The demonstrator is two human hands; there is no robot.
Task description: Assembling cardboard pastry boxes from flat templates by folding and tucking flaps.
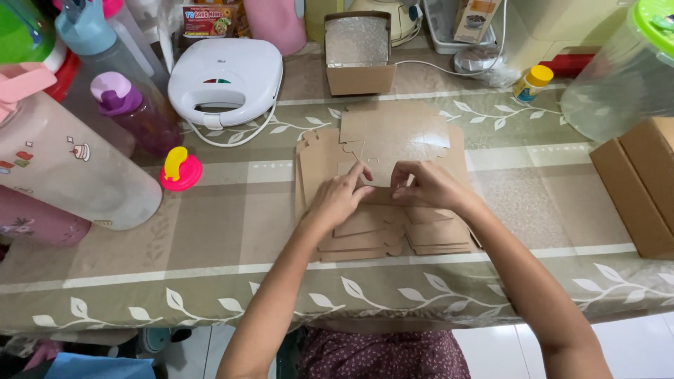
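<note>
A stack of flat brown cardboard box blanks (393, 137) lies in the middle of the table. My left hand (340, 196) and my right hand (428, 186) rest on top of the stack, fingertips close together, pinching the edge of the top cardboard sheet (379, 172). More cut flaps of the stack (372, 238) stick out below my wrists.
An assembled open cardboard box (359, 52) stands behind the stack, a white sandwich maker (225, 77) to its left. Water bottles (67, 161), a pink lid (180, 170) crowd the left side. A brown carton (642, 182) and clear jar (621, 70) sit right.
</note>
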